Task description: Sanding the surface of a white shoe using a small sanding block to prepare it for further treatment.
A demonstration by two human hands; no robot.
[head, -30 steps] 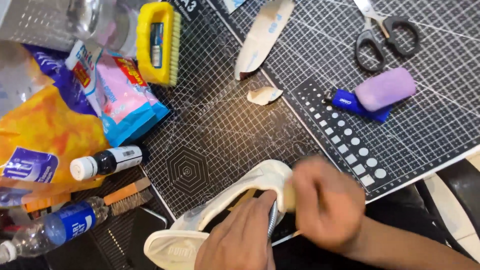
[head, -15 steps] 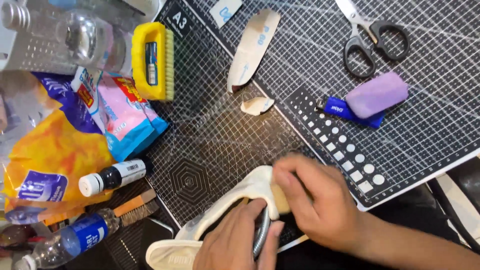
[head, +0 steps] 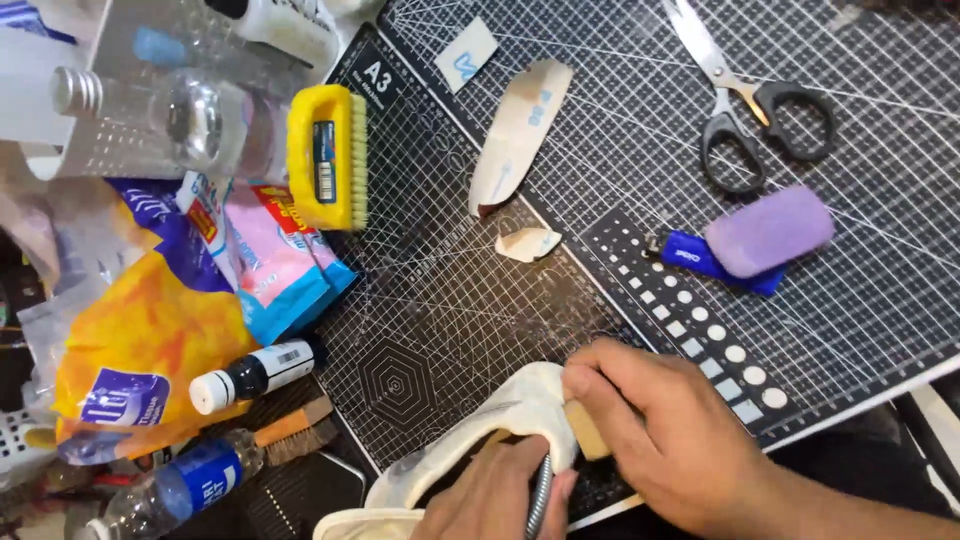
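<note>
A white shoe (head: 480, 432) lies at the near edge of the black cutting mat (head: 450, 310), its end pointing up and right. My left hand (head: 495, 498) grips the shoe from below, and a thin metal piece (head: 540, 492) shows beside its fingers. My right hand (head: 672, 442) is closed on a small tan block (head: 586, 432) and presses it against the shoe's rounded end. My hands hide most of the shoe's opening.
On the mat lie a white insole (head: 520, 135), a small pale scrap (head: 527, 243), scissors (head: 760, 110), a purple eraser (head: 768, 230) and a yellow brush (head: 325, 155). At the left are plastic packets (head: 270, 265), a black bottle (head: 255, 372), a water bottle (head: 175, 485) and a wooden brush (head: 300, 430).
My right hand has shifted along the shoe's end with the tan block, which now shows between fingers and shoe. The left hand keeps its grip. The view has moved slightly.
</note>
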